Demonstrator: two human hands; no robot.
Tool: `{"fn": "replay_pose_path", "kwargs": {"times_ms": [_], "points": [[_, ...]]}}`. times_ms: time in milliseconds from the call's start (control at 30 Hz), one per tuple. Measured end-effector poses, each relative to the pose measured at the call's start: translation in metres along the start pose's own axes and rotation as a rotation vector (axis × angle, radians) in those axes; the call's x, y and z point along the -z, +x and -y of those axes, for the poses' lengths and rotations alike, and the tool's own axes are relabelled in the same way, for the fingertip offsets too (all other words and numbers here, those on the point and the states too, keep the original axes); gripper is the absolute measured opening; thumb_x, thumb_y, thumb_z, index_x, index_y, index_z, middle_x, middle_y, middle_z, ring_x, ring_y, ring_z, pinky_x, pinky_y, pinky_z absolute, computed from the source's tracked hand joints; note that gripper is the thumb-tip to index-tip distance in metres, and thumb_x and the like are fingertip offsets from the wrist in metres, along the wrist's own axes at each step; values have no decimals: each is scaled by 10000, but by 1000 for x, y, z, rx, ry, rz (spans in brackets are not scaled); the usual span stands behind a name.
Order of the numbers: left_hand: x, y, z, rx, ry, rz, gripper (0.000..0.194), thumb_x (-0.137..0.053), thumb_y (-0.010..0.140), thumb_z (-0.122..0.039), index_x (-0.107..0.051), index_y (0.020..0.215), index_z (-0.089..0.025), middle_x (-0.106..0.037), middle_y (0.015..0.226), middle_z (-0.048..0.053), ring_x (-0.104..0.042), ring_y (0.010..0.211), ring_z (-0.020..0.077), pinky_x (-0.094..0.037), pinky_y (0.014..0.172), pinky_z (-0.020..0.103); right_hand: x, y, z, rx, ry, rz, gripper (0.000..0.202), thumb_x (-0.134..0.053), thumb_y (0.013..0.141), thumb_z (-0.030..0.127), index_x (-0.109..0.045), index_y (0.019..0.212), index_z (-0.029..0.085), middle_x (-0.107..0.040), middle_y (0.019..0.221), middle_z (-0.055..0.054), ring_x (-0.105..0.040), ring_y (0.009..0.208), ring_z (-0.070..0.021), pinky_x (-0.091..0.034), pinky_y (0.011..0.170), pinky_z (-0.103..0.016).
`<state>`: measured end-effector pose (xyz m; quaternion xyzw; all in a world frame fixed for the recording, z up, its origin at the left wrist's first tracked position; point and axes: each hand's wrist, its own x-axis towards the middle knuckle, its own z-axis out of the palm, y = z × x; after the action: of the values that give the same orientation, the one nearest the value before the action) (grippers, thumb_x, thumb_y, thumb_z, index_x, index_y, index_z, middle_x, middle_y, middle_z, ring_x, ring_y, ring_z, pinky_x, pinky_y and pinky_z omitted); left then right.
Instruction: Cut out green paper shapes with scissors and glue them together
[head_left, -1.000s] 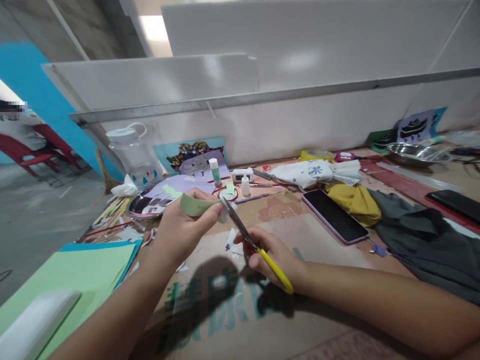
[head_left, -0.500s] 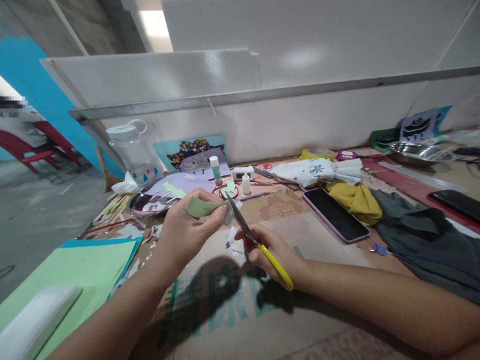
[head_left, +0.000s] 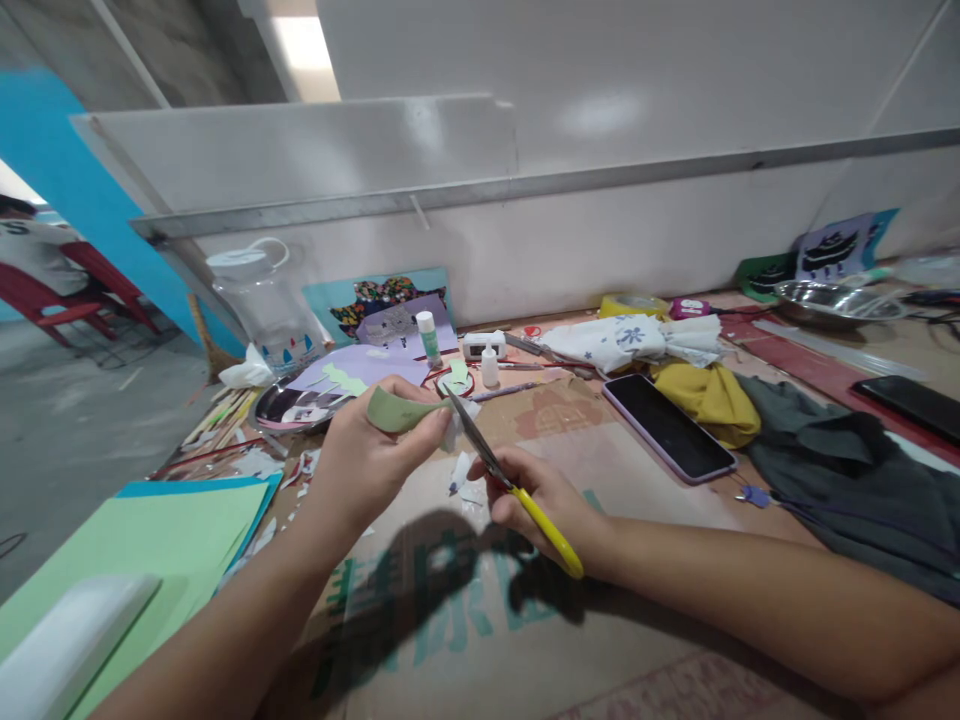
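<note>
Pinched between the thumb and fingers of my left hand (head_left: 379, 455) is a curled strip of light green paper (head_left: 397, 412). My right hand (head_left: 544, 495) grips scissors (head_left: 546, 527) with yellow handles, their blades pointing up and left. The blade tips meet the paper's right end, beside my left thumb; whether they cut into it I cannot tell. Small white paper scraps (head_left: 466, 480) lie on the cardboard (head_left: 480, 590) beyond the hands' shadow. Behind my left hand, a metal bowl (head_left: 266, 412) holds purple and green paper pieces.
A purple-edged phone (head_left: 670, 428) lies to the right, by yellow cloth (head_left: 705, 398) and dark grey cloth (head_left: 847, 470). Green paper sheets (head_left: 172, 535) lie at left under a white object (head_left: 79, 640). A glue stick (head_left: 428, 338) and clear jug (head_left: 251, 310) stand behind. A seated person (head_left: 34, 255) is far left.
Both hands hold nearly the same pose, with the scissors still at the end of the paper strip. The whole view has shifted very slightly.
</note>
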<state>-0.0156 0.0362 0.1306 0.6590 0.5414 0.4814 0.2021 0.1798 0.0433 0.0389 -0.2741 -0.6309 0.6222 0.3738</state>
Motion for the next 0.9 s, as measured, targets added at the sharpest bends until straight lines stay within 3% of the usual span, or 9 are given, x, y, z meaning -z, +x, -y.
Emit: {"fn": "replay_pose_path", "kwargs": {"times_ms": [900], "points": [[6, 7, 3, 47, -27, 70, 162, -669, 757, -314, -585, 657, -218, -683, 704, -16, -607, 652, 157, -488, 628, 263, 2, 3, -4, 9, -33, -2, 537, -815, 735, 600, -630, 996, 170, -545, 672, 51, -402, 582, -96, -312, 540, -243]]}}
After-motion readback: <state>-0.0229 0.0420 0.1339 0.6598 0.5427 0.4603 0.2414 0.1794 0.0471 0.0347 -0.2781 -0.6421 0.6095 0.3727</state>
